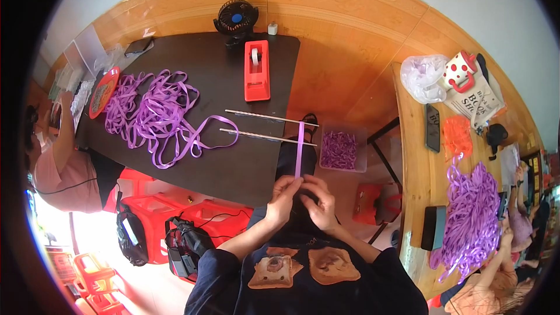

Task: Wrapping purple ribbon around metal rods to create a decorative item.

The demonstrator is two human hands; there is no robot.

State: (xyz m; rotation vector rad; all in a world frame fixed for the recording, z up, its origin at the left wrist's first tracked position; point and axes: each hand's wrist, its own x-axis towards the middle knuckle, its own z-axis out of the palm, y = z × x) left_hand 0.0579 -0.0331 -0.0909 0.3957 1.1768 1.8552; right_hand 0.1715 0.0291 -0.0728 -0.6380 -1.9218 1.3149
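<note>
Close in front of my body, my left hand (pixel 283 199) and my right hand (pixel 320 203) come together at the lower end of a narrow purple ribbon (pixel 300 154). The left fingers pinch it; the right fingers are bent in beside them at the same end, partly hidden. From there the ribbon runs straight up across two thin pale sticks (pixel 256 134), which jut side by side past the dark table's right edge. On the table lies a large tangled heap of purple ribbon (pixel 153 111), one loop of it reaching the sticks' left ends.
The dark table (pixel 233 169) bears a red tape dispenser (pixel 256 79), a black fan (pixel 236 18) and a red plate (pixel 105 93). A clear bin (pixel 341 149) of short purple pieces stands below. At right, a wooden table (pixel 414 198) holds more ribbon and a phone (pixel 432 128). Other people sit at both sides.
</note>
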